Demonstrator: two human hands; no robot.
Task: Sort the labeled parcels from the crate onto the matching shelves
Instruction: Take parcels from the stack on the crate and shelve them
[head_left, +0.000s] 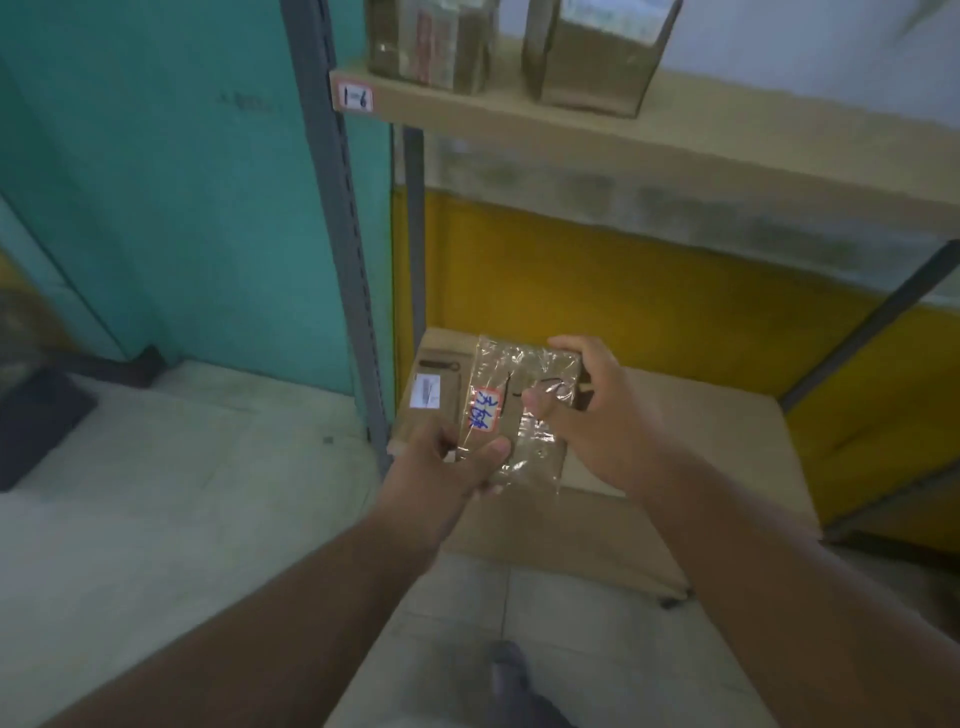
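Taped parcel (519, 410) held in front of shelving, above lower shelf (675, 441); left hand (447, 467) clamped on near corner, thumb on top face, fingers curled beneath; right hand (587, 410) gripped on far right edge, thumb pressed on top, fingers wrapped over far side; white label (485, 410) with blue handwriting carried on top face; second box (431, 389) lying on lower shelf beneath parcel; upper shelf (675, 135) tagged "1-6" (355, 97); two parcels (431, 47) stood on it; crate not visible.
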